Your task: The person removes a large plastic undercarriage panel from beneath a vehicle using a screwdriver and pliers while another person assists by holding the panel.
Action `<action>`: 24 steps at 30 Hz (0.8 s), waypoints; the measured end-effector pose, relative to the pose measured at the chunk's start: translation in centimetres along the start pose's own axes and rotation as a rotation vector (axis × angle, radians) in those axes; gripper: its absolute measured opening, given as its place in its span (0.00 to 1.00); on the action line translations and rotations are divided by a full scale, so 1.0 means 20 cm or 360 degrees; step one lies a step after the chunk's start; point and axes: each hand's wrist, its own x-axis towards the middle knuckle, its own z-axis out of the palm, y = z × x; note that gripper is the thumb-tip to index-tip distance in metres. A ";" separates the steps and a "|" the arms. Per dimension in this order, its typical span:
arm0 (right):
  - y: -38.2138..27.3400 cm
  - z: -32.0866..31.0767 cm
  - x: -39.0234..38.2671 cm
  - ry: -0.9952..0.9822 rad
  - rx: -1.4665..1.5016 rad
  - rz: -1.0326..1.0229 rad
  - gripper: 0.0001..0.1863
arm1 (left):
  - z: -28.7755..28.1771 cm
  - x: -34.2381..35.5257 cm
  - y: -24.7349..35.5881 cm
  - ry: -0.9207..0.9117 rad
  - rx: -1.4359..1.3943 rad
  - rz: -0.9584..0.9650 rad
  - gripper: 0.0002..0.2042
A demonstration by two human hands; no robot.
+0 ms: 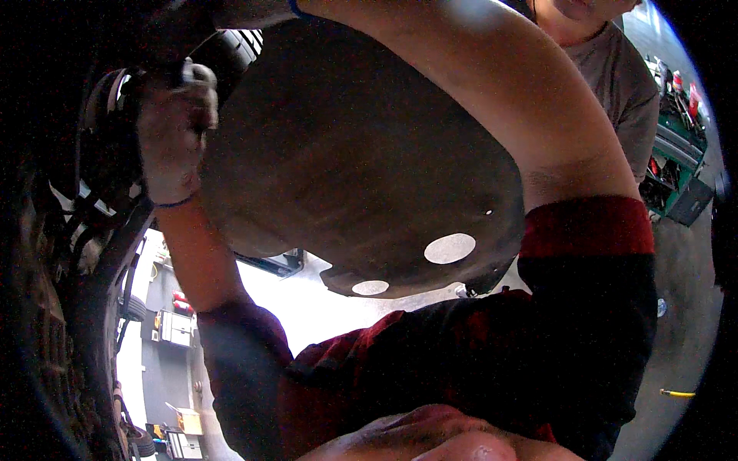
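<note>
My left hand [175, 127], in a pale, grimy glove, is raised at the upper left with its fingers curled around something small and metallic [187, 71], mostly hidden. My right arm arches across the top, and its gloved hand [250, 11] reaches into dark vehicle parts near the left hand; its fingers are lost in shadow. Between my arms hangs a large dark underbody panel [338, 154] with pale round openings. Black vehicle parts [92, 154] crowd the left side.
A co-worker in a grey shirt [630, 100] is beside me at upper right. A green tool cart [680, 192] stands behind them. A yellow hose [676, 393] lies on the floor at lower right. Cabinets [175, 329] and tyres [141, 442] show at lower left.
</note>
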 end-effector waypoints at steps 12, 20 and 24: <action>0.03 0.08 0.08 0.0021 -0.0110 -0.0057 0.22 | 0.02 0.04 0.13 0.0186 0.0640 -0.0157 0.34; 0.03 0.00 0.01 -0.0044 -0.0067 0.0055 0.23 | -0.07 0.09 0.27 0.0040 0.0451 -0.0423 0.15; 0.02 0.02 0.03 0.0000 -0.0042 0.0054 0.24 | 0.37 0.04 0.09 0.0146 0.1462 0.0084 0.41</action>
